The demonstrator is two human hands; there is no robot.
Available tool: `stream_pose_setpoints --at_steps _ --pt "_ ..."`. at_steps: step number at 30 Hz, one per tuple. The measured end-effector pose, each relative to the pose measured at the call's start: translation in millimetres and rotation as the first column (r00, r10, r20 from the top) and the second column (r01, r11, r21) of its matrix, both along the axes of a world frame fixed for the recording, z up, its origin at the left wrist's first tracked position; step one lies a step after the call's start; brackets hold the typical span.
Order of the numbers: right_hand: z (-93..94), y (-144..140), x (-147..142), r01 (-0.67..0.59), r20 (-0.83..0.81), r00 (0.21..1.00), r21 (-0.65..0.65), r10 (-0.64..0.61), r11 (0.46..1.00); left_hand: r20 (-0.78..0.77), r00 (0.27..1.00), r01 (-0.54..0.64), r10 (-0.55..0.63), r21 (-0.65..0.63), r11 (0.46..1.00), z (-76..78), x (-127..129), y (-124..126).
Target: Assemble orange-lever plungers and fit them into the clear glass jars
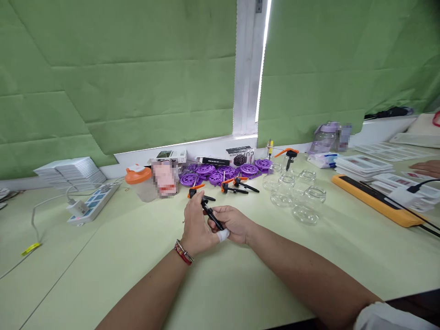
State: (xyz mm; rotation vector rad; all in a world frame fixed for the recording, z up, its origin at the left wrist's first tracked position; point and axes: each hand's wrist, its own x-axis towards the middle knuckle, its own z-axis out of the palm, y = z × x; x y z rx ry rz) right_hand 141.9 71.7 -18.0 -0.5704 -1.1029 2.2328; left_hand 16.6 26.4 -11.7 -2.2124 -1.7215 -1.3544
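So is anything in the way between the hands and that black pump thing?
No. Both the left hand and the right hand are already on the black pump, holding it just above the table. Nothing visible sits between them.

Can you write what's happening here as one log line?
left hand: grips black pump part | right hand: grips same part | behind: glass jars, purple discs
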Motion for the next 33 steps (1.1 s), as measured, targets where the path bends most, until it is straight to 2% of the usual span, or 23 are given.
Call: stream_pose_setpoints --at_steps 5,8,10,11,13,14,16,18,21,23,25,27,33 --pt "4.7 -0.4 1.9 -0.017 0.033 0.999 -0.015 0.018 1.0 0.055 0.997 0.053 -0.049 -0.074 0.996 2.7 -2.8 -1.1" --pt "5.6 7.8 6.1 -0.01 0.125 0.992 0.064 0.002 0.998 0.065 0.995 0.09 -0.081 -0.143 0.986 4.4 -6.6 -2.1" --pt "3.0 20.2 12.0 0.072 0.22 0.968 0.21 -0.118 0.975 0.077 0.991 0.122 -0.109 -0.195 0.973 7.0 -9.9 -3.2" --pt "0.6 28.2 15.9 0.128 0.276 0.936 0.31 -0.217 0.942 0.09 0.988 0.14 -0.122 -0.227 0.964 9.1 -11.5 -4.0" --pt "-6.3 45.0 24.8 0.204 0.38 0.809 0.534 -0.449 0.821 0.134 0.979 0.19 -0.155 -0.314 0.93 15.0 -13.9 -6.0" --pt "-10.5 52.8 29.0 0.187 0.418 0.73 0.639 -0.541 0.746 0.167 0.971 0.223 -0.172 -0.365 0.904 18.7 -14.6 -7.3" --pt "-19.4 64.6 35.6 0.061 0.467 0.631 0.766 -0.619 0.64 0.275 0.94 0.317 -0.203 -0.479 0.819 26.3 -15.1 -10.2" --pt "-27.4 70.3 38.2 -0.081 0.483 0.615 0.825 -0.624 0.559 0.465 0.858 0.479 -0.219 -0.57 0.667 32.2 -15.3 -13.1" --pt "-34.4 70.1 35.6 -0.209 0.48 0.645 0.859 -0.595 0.467 0.773 0.618 0.754 -0.141 -0.534 0.383 34.3 -17.0 -15.0" --pt "-35.1 68.0 32.0 -0.277 0.482 0.652 0.87 -0.585 0.408 0.882 0.47 0.856 -0.038 -0.445 0.262 31.7 -19.2 -13.9" --pt "-34.0 66.7 28.7 -0.337 0.483 0.648 0.875 -0.589 0.347 0.916 0.397 0.894 0.054 -0.399 0.205 28.1 -21.5 -11.3" --pt "-32.6 66.9 26.1 -0.367 0.487 0.633 0.873 -0.601 0.321 0.914 0.392 0.897 0.109 -0.406 0.177 25.4 -23.1 -8.8" --pt "-33.7 70.0 22.8 -0.341 0.501 0.608 0.866 -0.616 0.367 0.87 0.467 0.851 0.159 -0.491 0.185 25.1 -23.9 -8.1"
